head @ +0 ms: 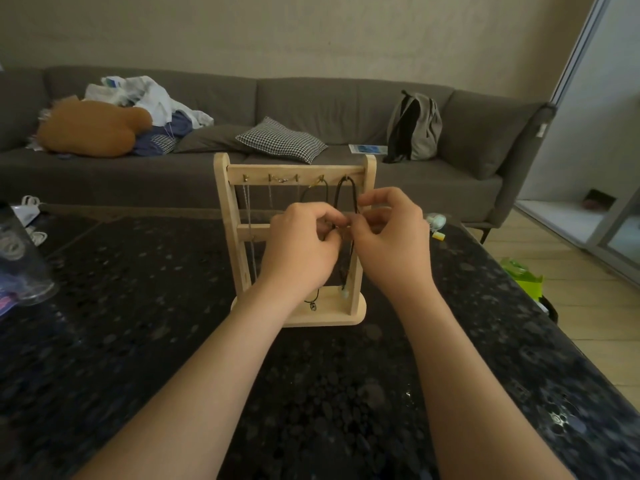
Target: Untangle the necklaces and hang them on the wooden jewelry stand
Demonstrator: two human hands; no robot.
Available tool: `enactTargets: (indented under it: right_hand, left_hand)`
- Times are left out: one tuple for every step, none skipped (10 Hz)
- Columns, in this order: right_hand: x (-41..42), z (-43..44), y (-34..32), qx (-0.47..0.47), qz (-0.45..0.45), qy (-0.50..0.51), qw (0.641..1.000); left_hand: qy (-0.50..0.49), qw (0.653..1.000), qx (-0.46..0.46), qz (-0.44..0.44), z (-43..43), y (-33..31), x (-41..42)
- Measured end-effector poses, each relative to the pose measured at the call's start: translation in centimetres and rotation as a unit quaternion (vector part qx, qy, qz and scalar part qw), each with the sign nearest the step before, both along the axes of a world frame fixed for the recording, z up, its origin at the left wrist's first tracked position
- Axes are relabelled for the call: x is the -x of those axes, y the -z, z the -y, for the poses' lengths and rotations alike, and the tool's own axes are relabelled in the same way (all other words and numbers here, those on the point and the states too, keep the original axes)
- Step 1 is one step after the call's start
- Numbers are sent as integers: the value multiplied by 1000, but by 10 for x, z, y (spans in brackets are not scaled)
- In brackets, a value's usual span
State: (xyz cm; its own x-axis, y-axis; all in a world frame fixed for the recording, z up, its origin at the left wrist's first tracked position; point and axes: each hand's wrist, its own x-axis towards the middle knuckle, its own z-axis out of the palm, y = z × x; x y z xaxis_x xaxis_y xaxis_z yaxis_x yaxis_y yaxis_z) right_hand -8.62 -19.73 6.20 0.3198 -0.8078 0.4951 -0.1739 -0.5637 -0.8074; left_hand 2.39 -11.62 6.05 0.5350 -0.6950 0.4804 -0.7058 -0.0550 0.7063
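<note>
The wooden jewelry stand (225, 202) stands upright in the middle of the dark table. Thin silver chains (250, 237) hang from its left hooks. Two black cord necklaces hang from the right hooks: one (313, 192) with a small dark pendant near the base, and a rightmost one (348, 188) ending in a pale pendant (345, 293). My left hand (301, 251) and my right hand (391, 244) meet in front of the stand, both pinching the rightmost black cord at mid height. Where the fingertips meet, the cord is partly hidden.
The dark speckled table (138, 323) carries a clear plastic container (20, 261) at the left edge and small pale items (436, 225) at the far right. A grey sofa (311, 109) with cushions, clothes and a backpack (414, 128) lies behind. A green bag (523, 277) sits on the floor at right.
</note>
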Motion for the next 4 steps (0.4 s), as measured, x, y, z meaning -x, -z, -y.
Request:
enactTargets:
  right_hand:
    - [1, 0, 0, -3, -15, 12, 1000]
    - [3, 0, 0, -8, -18, 28, 999]
    - [3, 0, 2, -14, -14, 37, 999]
    - [5, -4, 4, -13, -19, 39, 999]
  left_hand:
    - [11, 1000, -6, -12, 0, 5, -2]
    - [11, 1000, -7, -13, -4, 5, -1]
    - [9, 1000, -2, -8, -8, 4, 0]
    - [-6, 1000, 10, 9, -20, 2, 2]
